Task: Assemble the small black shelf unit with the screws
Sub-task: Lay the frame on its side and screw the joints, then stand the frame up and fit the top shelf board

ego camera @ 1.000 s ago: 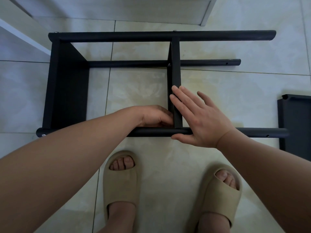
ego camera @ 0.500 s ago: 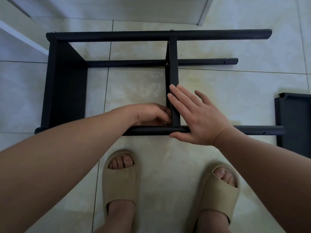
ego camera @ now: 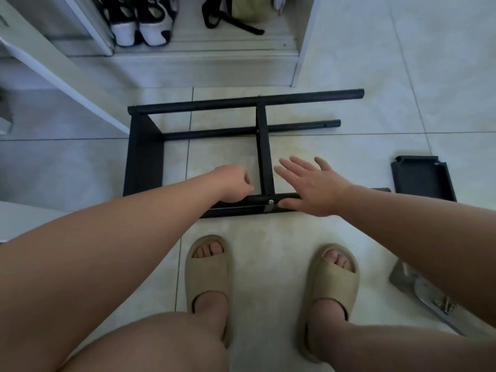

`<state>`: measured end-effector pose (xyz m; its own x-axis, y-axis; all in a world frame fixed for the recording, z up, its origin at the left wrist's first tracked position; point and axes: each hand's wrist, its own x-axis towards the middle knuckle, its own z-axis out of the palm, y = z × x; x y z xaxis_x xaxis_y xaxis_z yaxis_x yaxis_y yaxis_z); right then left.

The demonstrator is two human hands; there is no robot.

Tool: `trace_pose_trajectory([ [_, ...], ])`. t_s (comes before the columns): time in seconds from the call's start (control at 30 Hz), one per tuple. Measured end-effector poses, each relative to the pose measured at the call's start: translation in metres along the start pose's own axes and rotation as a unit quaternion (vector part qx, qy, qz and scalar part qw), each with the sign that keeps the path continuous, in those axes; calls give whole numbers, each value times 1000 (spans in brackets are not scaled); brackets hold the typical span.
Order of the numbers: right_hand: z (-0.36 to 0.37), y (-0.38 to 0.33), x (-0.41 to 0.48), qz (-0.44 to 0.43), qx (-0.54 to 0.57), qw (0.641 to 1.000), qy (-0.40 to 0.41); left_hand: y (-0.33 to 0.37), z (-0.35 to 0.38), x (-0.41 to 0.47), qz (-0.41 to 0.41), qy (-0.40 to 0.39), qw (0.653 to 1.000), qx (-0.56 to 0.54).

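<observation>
The black shelf frame (ego camera: 145,157) lies on its side on the tiled floor, with round poles running left to right. A narrow middle panel (ego camera: 264,157) crosses between the far pole (ego camera: 241,102) and the near pole (ego camera: 255,198). A silver screw (ego camera: 271,202) shows where the panel meets the near pole. My left hand (ego camera: 234,186) hovers just left of that joint with its fingers curled, and I see nothing in it. My right hand (ego camera: 311,183) is spread flat to the right of the panel, its thumb touching the near pole.
A loose black shelf panel (ego camera: 422,178) lies on the floor at the right. A clear bag of metal hardware (ego camera: 426,296) sits near my right forearm. An open cabinet with sneakers (ego camera: 139,22) stands behind the frame. My feet in beige slippers (ego camera: 206,272) are close in front.
My right hand has come off the middle panel and shifted right, fingers spread. My left hand has drawn back left from the joint. The view has pulled back and now shows the cabinet.
</observation>
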<state>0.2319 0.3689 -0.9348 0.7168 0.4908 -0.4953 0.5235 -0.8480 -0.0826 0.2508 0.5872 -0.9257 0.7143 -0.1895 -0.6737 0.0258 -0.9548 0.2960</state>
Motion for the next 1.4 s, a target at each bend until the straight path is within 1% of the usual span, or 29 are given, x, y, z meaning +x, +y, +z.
trace_pose_trajectory([
  [0.13,1,21,-26,52,31,998,-8,30,-20,4,27,75,995,58],
  [0.23,11,41,-34,84,64,994,-24,51,-29,30,60,129,987,71],
  [0.3,19,51,-31,92,91,991,-24,61,-32,56,66,153,983,81],
  [0.4,31,55,-19,61,123,990,-21,70,-36,103,66,179,976,104],
  [0.53,49,54,-4,21,138,988,-64,70,-49,163,76,223,963,131],
  [0.7,58,65,4,22,147,987,-64,68,-65,201,66,217,964,141],
  [0.77,61,66,4,20,152,987,-54,68,-72,203,68,226,964,125],
  [0.9,55,62,-6,19,147,988,-31,68,-82,186,89,249,961,81],
  [0.97,45,61,-13,19,133,991,-23,67,-89,169,106,278,953,62],
  [1.07,23,61,-26,28,106,994,-7,70,-109,135,107,321,940,34],
  [1.23,-23,60,-57,32,13,998,47,72,-150,67,121,374,919,-13],
  [1.4,-73,57,-88,46,-83,990,107,67,-180,1,110,419,899,-70],
])
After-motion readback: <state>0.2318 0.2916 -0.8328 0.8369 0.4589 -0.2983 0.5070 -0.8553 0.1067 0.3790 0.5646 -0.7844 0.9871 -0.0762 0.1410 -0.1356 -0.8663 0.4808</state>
